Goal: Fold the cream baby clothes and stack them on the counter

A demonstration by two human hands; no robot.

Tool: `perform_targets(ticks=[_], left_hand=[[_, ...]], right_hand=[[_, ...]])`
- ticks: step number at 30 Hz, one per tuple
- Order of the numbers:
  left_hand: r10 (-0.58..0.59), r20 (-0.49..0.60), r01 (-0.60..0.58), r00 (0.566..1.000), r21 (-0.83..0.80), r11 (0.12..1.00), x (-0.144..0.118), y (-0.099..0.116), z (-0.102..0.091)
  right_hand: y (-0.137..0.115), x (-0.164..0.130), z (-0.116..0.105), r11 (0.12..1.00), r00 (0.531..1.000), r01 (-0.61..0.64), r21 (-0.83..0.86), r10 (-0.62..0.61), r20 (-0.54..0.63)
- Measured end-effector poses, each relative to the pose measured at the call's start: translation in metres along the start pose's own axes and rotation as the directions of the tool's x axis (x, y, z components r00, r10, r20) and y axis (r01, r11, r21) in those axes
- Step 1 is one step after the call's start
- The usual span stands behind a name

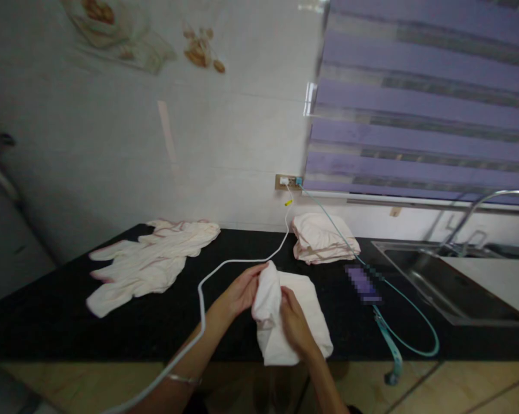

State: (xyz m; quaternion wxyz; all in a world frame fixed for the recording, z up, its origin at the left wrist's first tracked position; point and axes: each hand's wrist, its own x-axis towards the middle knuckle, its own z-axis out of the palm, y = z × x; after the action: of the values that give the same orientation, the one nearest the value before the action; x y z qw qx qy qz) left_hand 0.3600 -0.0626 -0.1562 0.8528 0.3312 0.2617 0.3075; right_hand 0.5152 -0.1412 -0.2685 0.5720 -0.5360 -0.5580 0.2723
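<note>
White cloth (308,307), one, folded: lower centre of frame, on black counter (156,330); left hand (243,290) and right hand (296,323) both gripping its raised part. Pink-edged cloth stack (322,238): right of centre. Loose cloth pile (151,270): left. Sink (435,284): far right.

Left grip (244,291) and right grip (294,323) curl close together
</note>
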Motion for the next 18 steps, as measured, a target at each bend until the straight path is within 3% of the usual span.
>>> perform_targets(ticks=[3,5,11,13,15,18], left_hand=[[-0.048,0.064,0.053,0.997,-0.075,0.996,0.014,-0.013,0.014],[-0.073,0.089,0.077,0.993,-0.041,0.996,0.020,-0.022,0.022],[-0.053,0.125,0.044,0.991,0.071,0.996,0.022,-0.044,0.042],[0.035,0.083,-0.044,0.996,0.108,0.993,0.023,-0.047,0.045],[0.214,0.009,-0.212,0.977,0.209,0.955,0.027,-0.047,0.044],[0.506,-0.056,-0.403,0.861,0.532,0.744,0.033,-0.052,0.029]], right_hand=[[0.002,0.009,-0.018,0.926,0.988,-0.086,0.367,0.128,-0.090],[0.002,0.011,-0.031,0.859,0.974,-0.151,0.489,0.214,-0.074],[-0.012,0.004,-0.046,0.795,0.938,-0.314,0.519,0.343,0.041],[-0.017,0.004,-0.045,0.812,0.941,-0.305,0.498,0.336,0.028],[-0.020,0.006,-0.046,0.855,0.953,-0.265,0.446,0.302,-0.012],[-0.020,0.008,-0.048,0.924,0.974,-0.192,0.330,0.221,-0.054]])
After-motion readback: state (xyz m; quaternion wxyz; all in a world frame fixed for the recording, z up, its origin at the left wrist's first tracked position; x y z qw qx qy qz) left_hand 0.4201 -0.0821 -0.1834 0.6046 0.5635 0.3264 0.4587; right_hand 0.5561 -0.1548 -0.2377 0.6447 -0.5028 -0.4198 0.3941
